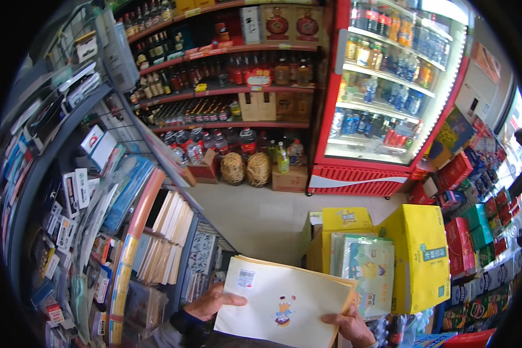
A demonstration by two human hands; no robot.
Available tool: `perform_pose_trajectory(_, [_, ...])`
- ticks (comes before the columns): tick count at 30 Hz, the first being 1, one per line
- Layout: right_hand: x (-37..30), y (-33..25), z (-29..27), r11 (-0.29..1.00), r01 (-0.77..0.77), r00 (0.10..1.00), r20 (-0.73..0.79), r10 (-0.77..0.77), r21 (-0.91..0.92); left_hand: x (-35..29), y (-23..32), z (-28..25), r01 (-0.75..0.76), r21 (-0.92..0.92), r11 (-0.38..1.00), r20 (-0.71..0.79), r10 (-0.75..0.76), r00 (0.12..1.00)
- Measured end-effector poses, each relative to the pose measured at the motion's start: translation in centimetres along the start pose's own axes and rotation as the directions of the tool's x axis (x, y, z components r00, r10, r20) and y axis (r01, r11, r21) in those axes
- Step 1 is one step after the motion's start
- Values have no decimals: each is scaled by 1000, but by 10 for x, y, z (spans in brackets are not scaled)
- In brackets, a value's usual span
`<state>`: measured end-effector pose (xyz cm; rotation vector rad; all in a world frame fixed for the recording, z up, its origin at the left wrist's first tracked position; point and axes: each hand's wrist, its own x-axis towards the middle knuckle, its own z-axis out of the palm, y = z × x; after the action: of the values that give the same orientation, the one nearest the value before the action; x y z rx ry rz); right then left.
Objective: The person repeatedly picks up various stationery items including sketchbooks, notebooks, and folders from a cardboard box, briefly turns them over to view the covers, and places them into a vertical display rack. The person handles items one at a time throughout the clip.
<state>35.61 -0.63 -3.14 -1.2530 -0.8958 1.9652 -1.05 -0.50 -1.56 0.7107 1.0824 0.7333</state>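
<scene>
Low in the head view I hold a stack of cream booklets [261,313] between both hands. The top cover carries a small cartoon figure and a barcode label; yellowish edges show along the far and right sides. My left hand [207,301] grips the left edge, thumb on the cover and fingers underneath, out of sight. At the right edge my right hand [352,326] closes on the stack, its thumb also on top. Just beyond my right hand, an open yellow carton [414,255] has plastic-wrapped picture books [362,264] lying at its left side.
A rack of stationery [69,191] stands close on my left, with paper pads [171,232] on its lower shelf. Bottle shelves [226,90] and a red-framed drinks fridge [388,87] line the far side. Wicker-wrapped jars [233,168] sit on the floor. Boxed goods [461,246] crowd the right.
</scene>
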Motion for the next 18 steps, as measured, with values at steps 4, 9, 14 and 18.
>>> perform_pose_trajectory(4, [13,13,8,996,-88,995,36,88,-4,2,-20,-21,92,-84,992,-50,-96,994])
perform_pose_trajectory(9, [41,25,38,991,-134,989,62,132,26,7,-56,-60,93,-254,963,-88,-119,989])
perform_pose_trajectory(14, [80,41,59,964,-217,975,80,207,153,6,-83,-94,4,-341,940,-187,-72,980])
perform_pose_trajectory(18, [120,53,80,966,-162,987,31,159,199,-6,-115,-118,-137,-551,823,-289,-34,957])
